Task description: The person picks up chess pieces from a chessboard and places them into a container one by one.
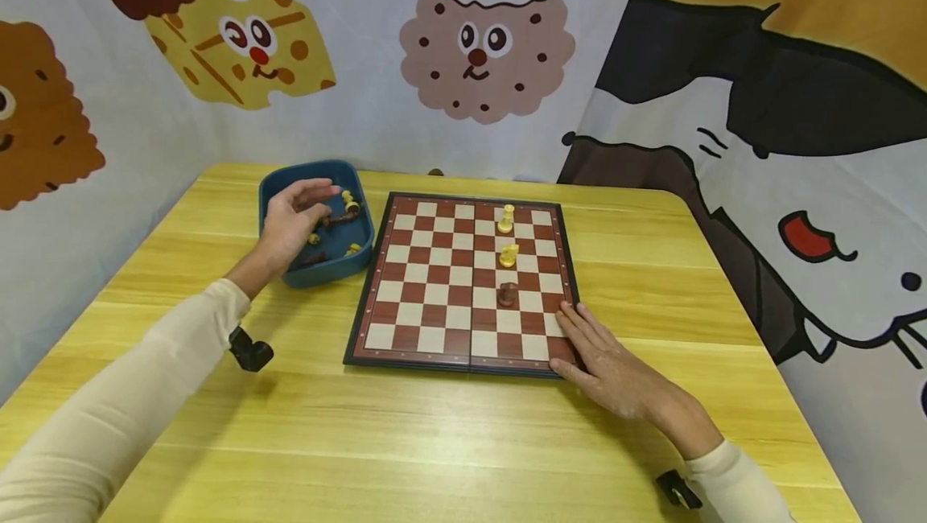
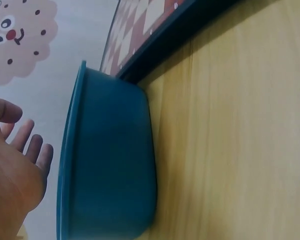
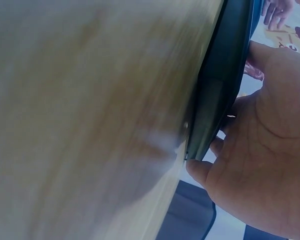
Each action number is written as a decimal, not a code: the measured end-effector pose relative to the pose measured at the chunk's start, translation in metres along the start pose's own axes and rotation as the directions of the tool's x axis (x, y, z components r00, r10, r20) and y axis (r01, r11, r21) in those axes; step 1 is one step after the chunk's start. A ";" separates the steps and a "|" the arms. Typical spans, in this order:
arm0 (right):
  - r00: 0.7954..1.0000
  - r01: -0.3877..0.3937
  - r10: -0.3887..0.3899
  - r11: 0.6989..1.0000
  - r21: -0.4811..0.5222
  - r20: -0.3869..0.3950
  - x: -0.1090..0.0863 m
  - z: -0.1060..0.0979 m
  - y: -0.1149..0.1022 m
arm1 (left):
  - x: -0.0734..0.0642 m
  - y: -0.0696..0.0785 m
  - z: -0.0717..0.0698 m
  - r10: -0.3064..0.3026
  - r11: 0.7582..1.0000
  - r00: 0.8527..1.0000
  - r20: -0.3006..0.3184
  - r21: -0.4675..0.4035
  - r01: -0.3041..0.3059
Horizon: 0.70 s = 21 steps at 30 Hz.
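Observation:
My left hand (image 1: 291, 221) hovers over the blue bin (image 1: 329, 272), its fingers loosely bent and nothing visible between them. Inside the bin lie several yellow and brown chess pieces (image 1: 350, 203), partly covered by that hand. My right hand (image 1: 615, 370) rests on the near right corner of the chessboard (image 1: 434, 294), fingers extended over the rim. On the board's right half, a tall yellow chess piece (image 1: 505, 220), a yellow knight (image 1: 508, 256) and a brown chess piece (image 1: 508, 294) stand in one column. In the left wrist view, the bin's wall (image 2: 110, 160) hides its contents.
Bin and board sit side by side on a yellow wooden table (image 1: 405, 442). A cloth with cartoon figures (image 1: 485, 56) hangs behind the far edge and along both sides. Black wrist mounts (image 1: 249, 350) stick out below both sleeves.

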State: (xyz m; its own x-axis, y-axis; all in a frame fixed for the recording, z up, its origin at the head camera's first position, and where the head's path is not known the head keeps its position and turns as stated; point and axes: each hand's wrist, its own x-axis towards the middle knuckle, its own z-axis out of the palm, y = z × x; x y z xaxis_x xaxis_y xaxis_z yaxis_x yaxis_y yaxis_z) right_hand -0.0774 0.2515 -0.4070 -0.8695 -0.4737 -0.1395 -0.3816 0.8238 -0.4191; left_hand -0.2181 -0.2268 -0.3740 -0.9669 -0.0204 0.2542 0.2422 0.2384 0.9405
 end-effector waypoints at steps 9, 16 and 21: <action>1.000 0.000 0.000 1.000 -0.006 -0.001 -0.001 -0.002 0.000 | -0.002 0.011 0.023 0.037 0.991 0.990 0.133 -0.130 -0.020; 1.000 -0.005 0.005 1.000 -0.016 -0.002 -0.002 -0.001 0.000 | -0.003 0.017 0.043 0.106 0.977 0.974 0.198 -0.202 -0.065; 1.000 -0.002 0.002 0.999 -0.037 -0.001 -0.001 -0.001 0.000 | -0.003 0.022 0.058 0.151 0.959 0.954 0.259 -0.272 -0.078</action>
State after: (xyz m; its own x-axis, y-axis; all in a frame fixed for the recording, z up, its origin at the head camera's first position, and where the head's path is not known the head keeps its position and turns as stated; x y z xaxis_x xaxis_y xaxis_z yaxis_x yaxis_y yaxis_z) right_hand -0.0771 0.2520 -0.4057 -0.8708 -0.4714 -0.1396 -0.3909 0.8360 -0.3850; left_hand -0.2141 -0.1655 -0.3671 -0.9067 0.2677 0.3261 0.3294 -0.0339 0.9436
